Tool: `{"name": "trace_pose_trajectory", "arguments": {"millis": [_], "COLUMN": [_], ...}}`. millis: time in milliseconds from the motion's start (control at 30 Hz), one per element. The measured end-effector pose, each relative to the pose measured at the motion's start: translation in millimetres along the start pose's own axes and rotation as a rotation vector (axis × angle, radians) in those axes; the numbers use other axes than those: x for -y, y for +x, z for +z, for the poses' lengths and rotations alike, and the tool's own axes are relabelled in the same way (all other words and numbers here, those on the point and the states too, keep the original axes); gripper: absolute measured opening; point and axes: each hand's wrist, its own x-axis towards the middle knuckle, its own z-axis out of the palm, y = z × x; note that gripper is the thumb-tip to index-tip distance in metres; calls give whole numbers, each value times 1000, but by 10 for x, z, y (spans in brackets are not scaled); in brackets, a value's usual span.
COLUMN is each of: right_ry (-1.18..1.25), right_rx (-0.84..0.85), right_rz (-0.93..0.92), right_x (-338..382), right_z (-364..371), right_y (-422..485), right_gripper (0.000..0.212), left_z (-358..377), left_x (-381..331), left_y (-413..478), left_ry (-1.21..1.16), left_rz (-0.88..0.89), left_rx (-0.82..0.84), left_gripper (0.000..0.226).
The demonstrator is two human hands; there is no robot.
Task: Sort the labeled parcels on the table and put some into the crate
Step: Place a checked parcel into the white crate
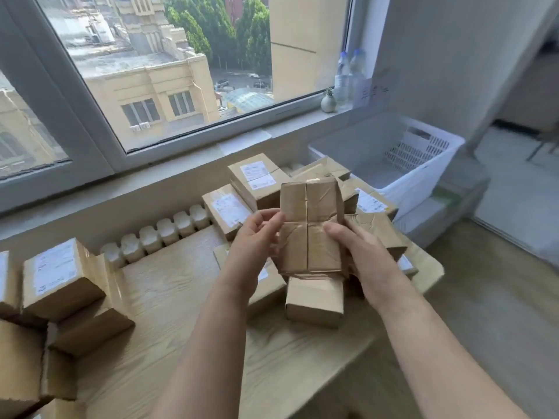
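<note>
While the left grip [257, 234] pinches one edge of a parcel [311, 219] and the right grip [363, 255] wraps the other edge, thumb on its front, the parcel stands upright above the pile [257, 179] on the tabletop [181, 313]. Its taped side faces up and no label shows. This looks like the checking step. The next move would be to turn it, find the label, then choose the crate [420, 149] or the tabletop.

Over a dozen parcels [308, 207], one white crate [419, 152]; two water bottles [343, 77], one vase [328, 102]
</note>
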Motion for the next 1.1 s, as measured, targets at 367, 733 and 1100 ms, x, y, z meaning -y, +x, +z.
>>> {"name": "trace_pose_trajectory", "arguments": {"millis": [367,733,1100], "right_ry": [374,194,164], "right_rx": [-155,-405,-418], "right_rz": [116,21,140], "right_x": [168,171,207], "right_z": [-1771,-3906,-5050], "right_y": [-135,169,1291], "right_gripper": [39,25,22], "left_z": [1985,3935,5033], "left_x": [295,543,490], "left_y": [168,515,1518], "left_ry": [-39,-226,-212], "left_rz": [-269,-213,-315], "left_rx": [119,163,252], "left_gripper": [55,40,33]}}
